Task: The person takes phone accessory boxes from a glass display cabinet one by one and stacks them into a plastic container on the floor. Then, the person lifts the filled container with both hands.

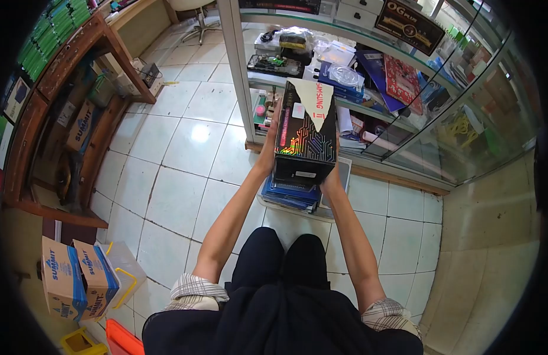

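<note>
Between my two hands is a black box [305,144] with a shiny circuit-line pattern, held out in front of my knees. A cream paper [321,97] printed with red "SAMSUNG" lettering covers part of its top. My left hand [270,147] is closed against the box's left side, its fingers partly hidden. On the lower right side my right hand [331,177] grips the box, with most fingers out of sight behind it. Beneath the box, near the floor, is a stack of blue flat packs [290,195]. Whether the box touches that stack I cannot tell.
Ahead stands a glass display cabinet [345,151] holding packets, books and electronics. A wooden shelf unit [99,148] lines the left side. Summit cartons [79,278] and a clear plastic bin [129,266] sit at lower left. White tiles [185,142] cover the floor.
</note>
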### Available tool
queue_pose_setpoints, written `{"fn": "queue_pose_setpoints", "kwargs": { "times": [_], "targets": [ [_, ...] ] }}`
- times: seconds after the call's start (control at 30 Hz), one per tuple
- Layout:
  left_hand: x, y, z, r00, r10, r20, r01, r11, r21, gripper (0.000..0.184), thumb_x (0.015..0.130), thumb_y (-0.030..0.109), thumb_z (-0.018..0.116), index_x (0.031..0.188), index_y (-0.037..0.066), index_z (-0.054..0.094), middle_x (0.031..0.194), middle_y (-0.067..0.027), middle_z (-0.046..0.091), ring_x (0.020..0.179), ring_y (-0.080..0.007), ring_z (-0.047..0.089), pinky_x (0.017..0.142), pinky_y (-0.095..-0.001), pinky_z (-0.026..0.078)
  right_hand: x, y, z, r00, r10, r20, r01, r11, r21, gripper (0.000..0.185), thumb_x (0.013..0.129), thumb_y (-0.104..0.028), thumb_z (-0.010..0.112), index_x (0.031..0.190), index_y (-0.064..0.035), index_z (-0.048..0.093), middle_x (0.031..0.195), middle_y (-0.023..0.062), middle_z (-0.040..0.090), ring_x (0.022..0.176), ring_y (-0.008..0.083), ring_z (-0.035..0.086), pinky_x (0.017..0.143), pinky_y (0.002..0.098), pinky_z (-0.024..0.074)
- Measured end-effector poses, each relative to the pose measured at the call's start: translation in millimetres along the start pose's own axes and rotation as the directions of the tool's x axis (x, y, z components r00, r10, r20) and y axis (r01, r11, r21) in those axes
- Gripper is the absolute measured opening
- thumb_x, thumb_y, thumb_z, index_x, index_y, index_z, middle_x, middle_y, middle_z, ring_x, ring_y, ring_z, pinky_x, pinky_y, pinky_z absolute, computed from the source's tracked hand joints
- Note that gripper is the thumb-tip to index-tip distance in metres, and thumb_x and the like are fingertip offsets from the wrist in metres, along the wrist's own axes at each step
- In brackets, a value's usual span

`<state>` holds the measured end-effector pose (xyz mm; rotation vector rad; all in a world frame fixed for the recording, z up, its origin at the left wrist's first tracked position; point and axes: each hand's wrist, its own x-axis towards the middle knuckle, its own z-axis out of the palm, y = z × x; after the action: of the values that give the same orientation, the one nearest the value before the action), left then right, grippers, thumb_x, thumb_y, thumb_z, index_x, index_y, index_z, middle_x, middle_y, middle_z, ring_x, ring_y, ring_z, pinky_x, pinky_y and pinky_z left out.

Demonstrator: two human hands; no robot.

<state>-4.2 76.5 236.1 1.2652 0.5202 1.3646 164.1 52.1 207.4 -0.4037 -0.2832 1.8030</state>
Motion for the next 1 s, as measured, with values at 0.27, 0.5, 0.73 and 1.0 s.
{"fn": "queue_pose_setpoints", "kwargs": {
  "times": [0.27,0.5,0.73,1.0],
  "targets": [
    [2.8,-7.6,11.7,1.000,0.013,0.002,-0.013,1.000,0.007,0.071,0.089,0.057,0.023,0.141,0.009,0.011,0.145,-0.0070,0.014,0.133,-0.0196,0.010,0.108,-0.0319,0.005,-12.5,1.9,4.2,0.967,-0.237,-0.089,0.175,0.879,-0.444,0.062,0.085,-0.058,0.038,0.125,-0.0114,0.040,0.100,-0.0003,0.055,0.093,0.0114,0.051,0.085,0.0289,0.0413],
    [-0.2,2.8,17.8,0.996,0.089,0.011,-0.089,0.990,0.109,0.068,0.090,0.054,0.023,0.140,0.009,0.013,0.145,-0.0066,0.015,0.133,-0.0192,0.010,0.108,-0.0315,0.005,-16.1,9.4,15.5,0.893,-0.448,-0.054,0.316,0.706,-0.634,0.061,0.089,-0.052,0.037,0.137,-0.0159,0.026,0.127,0.0027,0.042,0.112,0.0138,0.043,0.095,0.0290,0.0343],
    [-3.1,12.2,15.8,0.998,0.056,-0.005,-0.054,0.979,0.195,0.067,0.091,0.054,0.021,0.141,0.011,0.010,0.146,-0.0067,0.012,0.134,-0.0204,0.009,0.108,-0.0320,0.006,-19.2,-10.6,26.8,0.973,-0.227,-0.045,0.187,0.886,-0.425,0.063,0.089,-0.053,0.033,0.140,-0.0173,0.021,0.138,0.0032,0.029,0.124,0.0153,0.031,0.102,0.0292,0.0249],
    [-4.9,14.6,-4.6,0.997,-0.033,-0.077,0.044,0.988,0.147,0.078,0.084,0.066,0.016,0.141,0.012,0.007,0.147,-0.0103,0.007,0.135,-0.0221,0.004,0.108,-0.0359,0.002,-36.4,-34.4,27.5,0.896,-0.442,-0.035,0.223,0.517,-0.826,0.068,0.082,-0.066,0.030,0.138,-0.0265,0.024,0.143,0.0086,0.017,0.129,0.0324,0.020,0.103,0.0481,0.0147]
  ]
}}
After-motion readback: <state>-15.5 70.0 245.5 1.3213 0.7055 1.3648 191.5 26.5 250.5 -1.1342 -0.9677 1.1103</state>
